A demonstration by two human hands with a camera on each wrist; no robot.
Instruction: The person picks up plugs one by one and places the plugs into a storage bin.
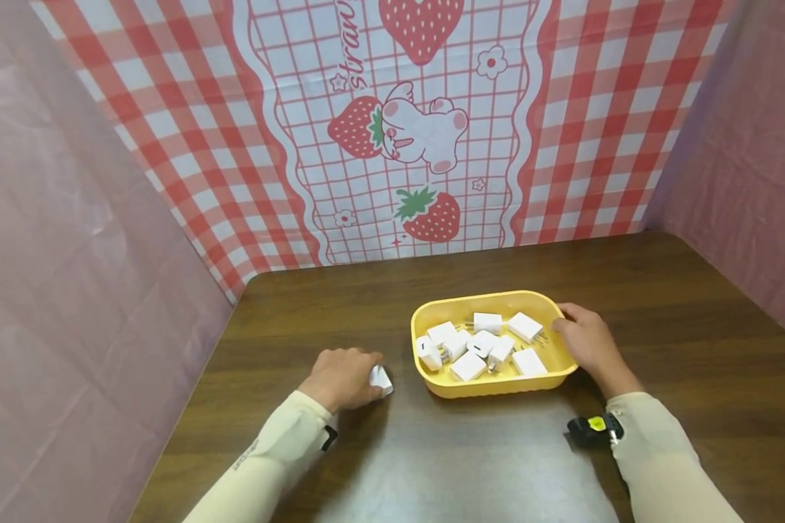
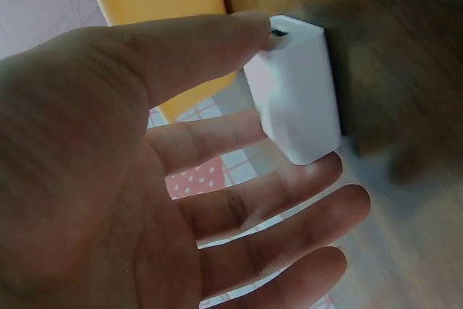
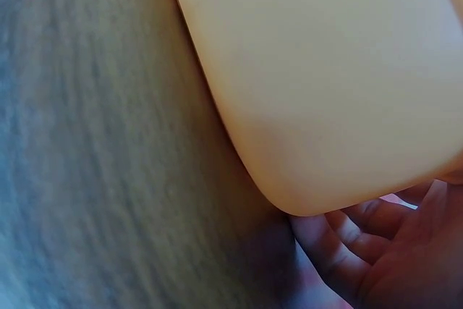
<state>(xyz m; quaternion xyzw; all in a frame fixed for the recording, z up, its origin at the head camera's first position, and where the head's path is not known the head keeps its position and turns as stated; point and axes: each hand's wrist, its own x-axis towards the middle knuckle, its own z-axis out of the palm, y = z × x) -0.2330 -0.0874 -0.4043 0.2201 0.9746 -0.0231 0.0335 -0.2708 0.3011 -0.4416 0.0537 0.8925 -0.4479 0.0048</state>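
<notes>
My left hand [image 1: 345, 378] pinches a white charger plug [image 1: 381, 380] low over the table, left of the yellow basket [image 1: 497, 391]. In the left wrist view, the thumb lies at the end of the charger plug [image 2: 300, 92] with the port slot, and fingertips touch its other side. The remaining fingers are spread below. Several white charger plugs [image 1: 469, 366] lie jumbled in the basket, some with metal prongs showing. At the basket's right end, my right hand [image 1: 587, 341] grips the rim, thumb over the edge. The right wrist view shows fingers [image 3: 340, 251] against the outer wall.
The brown wooden table [image 1: 314, 305] ends at a red and white checked cloth [image 1: 190, 145] with strawberry prints at the back. Pink fabric hangs along the left [image 1: 72, 276] and right sides. A black wrist device [image 1: 589, 430] sits by the right cuff.
</notes>
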